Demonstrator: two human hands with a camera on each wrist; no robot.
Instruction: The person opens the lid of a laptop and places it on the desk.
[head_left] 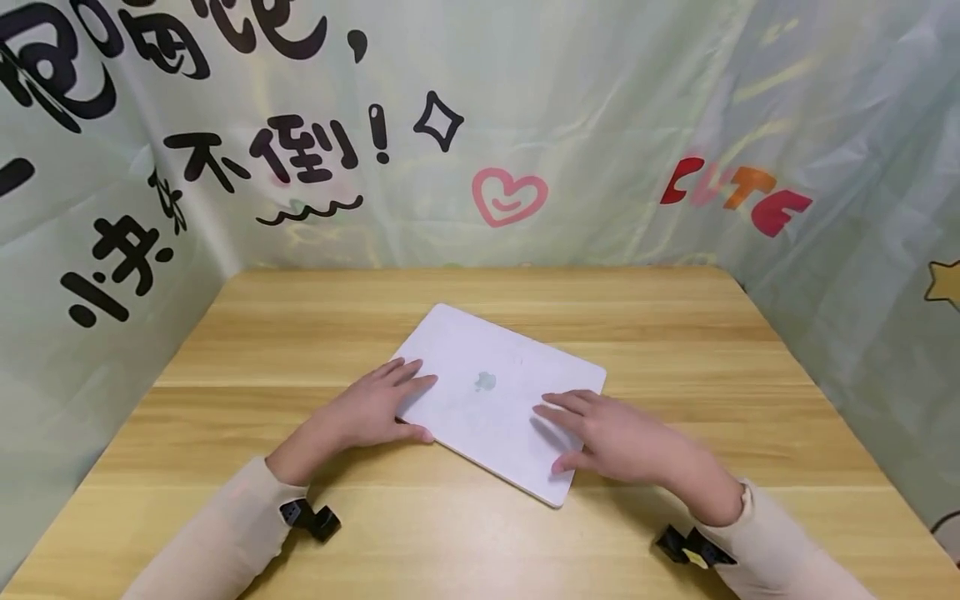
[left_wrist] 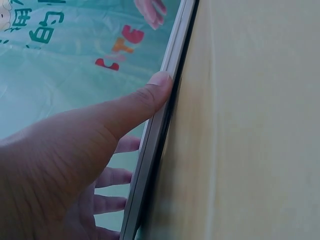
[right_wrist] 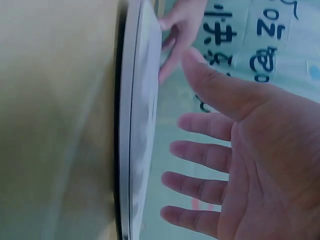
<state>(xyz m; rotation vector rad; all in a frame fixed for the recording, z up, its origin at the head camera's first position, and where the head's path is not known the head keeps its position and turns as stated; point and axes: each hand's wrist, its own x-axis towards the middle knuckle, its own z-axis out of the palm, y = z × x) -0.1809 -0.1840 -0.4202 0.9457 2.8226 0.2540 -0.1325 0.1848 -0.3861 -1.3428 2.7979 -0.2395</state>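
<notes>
A closed silver laptop [head_left: 498, 417] with an apple logo lies at an angle on the wooden table. My left hand [head_left: 375, 408] rests at its left corner, fingers spread on the lid. In the left wrist view the left thumb [left_wrist: 142, 100] touches the laptop's thin side edge [left_wrist: 160, 117]. Over the laptop's right end is my right hand [head_left: 611, 429], its fingers loosely extended and casting a shadow on the lid. The right wrist view shows a gap between the right fingertips [right_wrist: 175, 147] and the laptop lid [right_wrist: 145, 105].
Around the laptop spreads the wooden table [head_left: 300, 317]. A pale printed curtain [head_left: 600, 125] hangs behind it and along both sides. Small black devices sit at the left cuff [head_left: 311, 518] and the right cuff [head_left: 693, 547], low over the tabletop.
</notes>
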